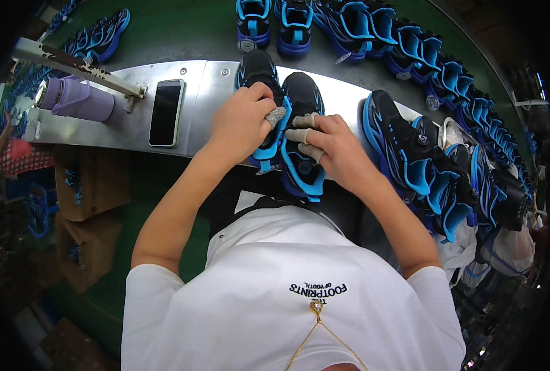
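Two black sneakers with bright blue lining lie side by side in front of me, toes pointing away: a left sneaker (257,65) and a right sneaker (303,93). My left hand (243,120) is curled over the left one's opening, thumb and fingers pressed together at its blue collar edge. A worn grey cover wraps one of its fingertips. From the right, my right hand (334,145) grips the right sneaker around its tongue and lacing, with pale covers on several fingers. Its thumb is hidden, and the exact spot pinched by the left hand cannot be made out.
A phone (167,113) and a lilac tumbler (80,99) rest on the metal ledge (197,74) to the left, beside a chipped metal bar (77,65). More sneakers (405,148) crowd the right. Rows of sneakers (355,28) stand on the green surface beyond. Cardboard boxes (95,185) sit lower left.
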Tool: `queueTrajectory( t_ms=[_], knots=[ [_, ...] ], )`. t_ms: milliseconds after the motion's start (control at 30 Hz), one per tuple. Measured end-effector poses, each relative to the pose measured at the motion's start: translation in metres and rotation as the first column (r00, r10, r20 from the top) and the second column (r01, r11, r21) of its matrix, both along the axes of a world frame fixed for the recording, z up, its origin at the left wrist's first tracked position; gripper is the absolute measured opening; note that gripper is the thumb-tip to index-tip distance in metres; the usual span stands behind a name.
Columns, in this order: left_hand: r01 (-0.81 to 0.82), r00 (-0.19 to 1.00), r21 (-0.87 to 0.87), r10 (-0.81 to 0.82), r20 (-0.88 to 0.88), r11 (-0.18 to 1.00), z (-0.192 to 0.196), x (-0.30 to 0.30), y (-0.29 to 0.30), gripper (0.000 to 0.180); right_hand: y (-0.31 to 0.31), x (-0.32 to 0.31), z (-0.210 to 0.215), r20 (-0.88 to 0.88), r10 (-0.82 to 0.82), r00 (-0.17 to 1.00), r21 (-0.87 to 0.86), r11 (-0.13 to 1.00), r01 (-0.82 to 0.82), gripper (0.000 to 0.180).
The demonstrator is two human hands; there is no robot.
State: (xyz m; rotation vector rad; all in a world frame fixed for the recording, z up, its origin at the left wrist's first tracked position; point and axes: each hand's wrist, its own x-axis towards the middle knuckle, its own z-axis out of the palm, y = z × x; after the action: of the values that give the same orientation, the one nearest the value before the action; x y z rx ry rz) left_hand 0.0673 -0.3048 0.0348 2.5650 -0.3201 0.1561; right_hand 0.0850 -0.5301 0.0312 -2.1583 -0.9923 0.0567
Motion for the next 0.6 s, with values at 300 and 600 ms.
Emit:
queueTrajectory(
  t_ms=[300,600],
  knots=[
    [-0.176,0.951,-0.276,0.090,-0.297,0.945,0.010,0.018,0.013,0.020,-0.012,0.007,0.000,-0.132,0.115,0.985,0.125,0.987,-0.098,0.032],
    [-0.208,0.974,-0.182,0.221,0.050,0.961,-0.006,0.011,0.000,0.030,-0.011,0.009,0.007,-0.359,0.035,0.933,0.046,0.999,-0.020,0.040]
  ],
)
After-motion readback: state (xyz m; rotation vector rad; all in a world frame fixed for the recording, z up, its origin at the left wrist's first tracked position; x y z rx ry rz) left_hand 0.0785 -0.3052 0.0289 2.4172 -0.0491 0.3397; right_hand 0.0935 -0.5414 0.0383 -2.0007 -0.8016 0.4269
